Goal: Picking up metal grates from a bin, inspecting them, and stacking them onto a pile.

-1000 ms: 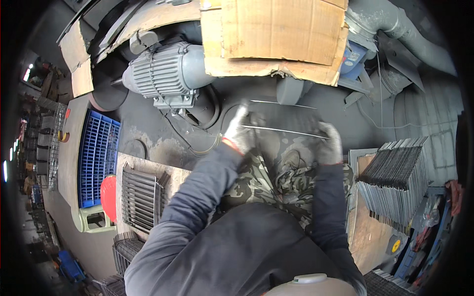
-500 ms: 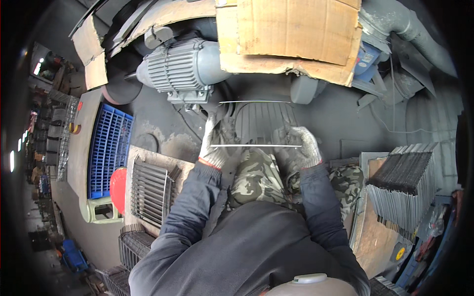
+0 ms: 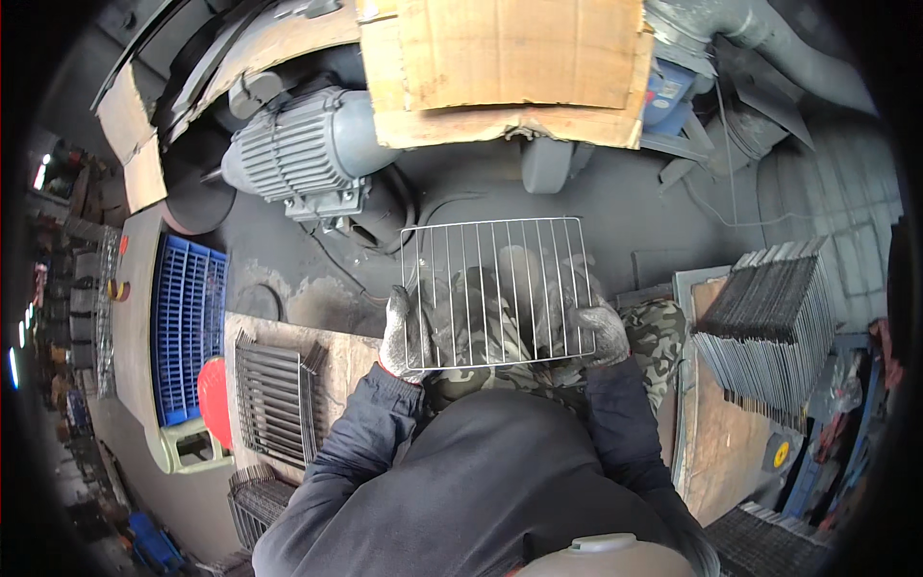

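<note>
Above my lap I hold a rectangular metal wire rack (image 3: 498, 294), its thin parallel bars facing up. My left hand (image 3: 405, 334), in a grey-white work glove, grips its left edge near the near corner. On the opposite edge my right hand (image 3: 600, 333), gloved alike, is closed around the frame. Part of the fingers of both hands is hidden under or behind the wires.
A grey electric motor (image 3: 293, 154) stands ahead on the left, beside cardboard sheets (image 3: 514, 58). Dark racks (image 3: 274, 396) lie on a board at left; a tall stack of racks (image 3: 764, 317) stands at right. A blue plastic crate (image 3: 190, 327) is far left.
The rack has tilted from nearly edge-on to face up, so its whole grid shows. Both hands have come nearer my body, and my view has shifted somewhat to the right.
</note>
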A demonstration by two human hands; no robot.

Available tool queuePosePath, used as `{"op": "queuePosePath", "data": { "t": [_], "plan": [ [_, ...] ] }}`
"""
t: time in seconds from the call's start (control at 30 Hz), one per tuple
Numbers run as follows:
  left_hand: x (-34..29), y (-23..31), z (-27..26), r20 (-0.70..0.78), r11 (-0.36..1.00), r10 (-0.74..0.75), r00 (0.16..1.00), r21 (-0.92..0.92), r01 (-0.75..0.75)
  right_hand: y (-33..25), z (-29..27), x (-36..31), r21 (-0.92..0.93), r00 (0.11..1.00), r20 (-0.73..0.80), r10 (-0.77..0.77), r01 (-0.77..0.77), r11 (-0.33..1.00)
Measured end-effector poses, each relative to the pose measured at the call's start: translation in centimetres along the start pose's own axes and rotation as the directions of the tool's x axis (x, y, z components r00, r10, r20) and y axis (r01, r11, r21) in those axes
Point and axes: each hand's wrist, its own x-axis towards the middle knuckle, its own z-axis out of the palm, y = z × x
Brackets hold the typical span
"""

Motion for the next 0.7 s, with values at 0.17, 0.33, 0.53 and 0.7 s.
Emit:
{"op": "queuePosePath", "data": {
  "t": [0.17,0.33,0.53,0.7],
  "plan": [
    [1.9,-0.8,-1.2,0.203,0.996,-0.08,0.976,0.047,0.072,-1.4,1.7,-2.2,0.31,0.989,0.129,-0.07,0.026,0.95],
    [1.0,-1.4,3.1,0.195,0.997,-0.037,0.98,0.08,0.022,-2.3,3.8,-2.8,0.129,0.958,0.234,-0.168,0.141,0.982],
    [0.6,-1.2,2.0,0.107,0.998,-0.05,0.993,0.037,0.047,-1.2,2.4,-2.2,0.116,0.964,0.189,-0.185,0.165,0.979],
    [1.8,-0.8,-1.0,0.227,0.993,-0.104,0.968,-0.025,0.112,-0.8,1.1,-1.1,0.259,0.973,0.195,-0.124,0.07,0.963]
  ]
}}
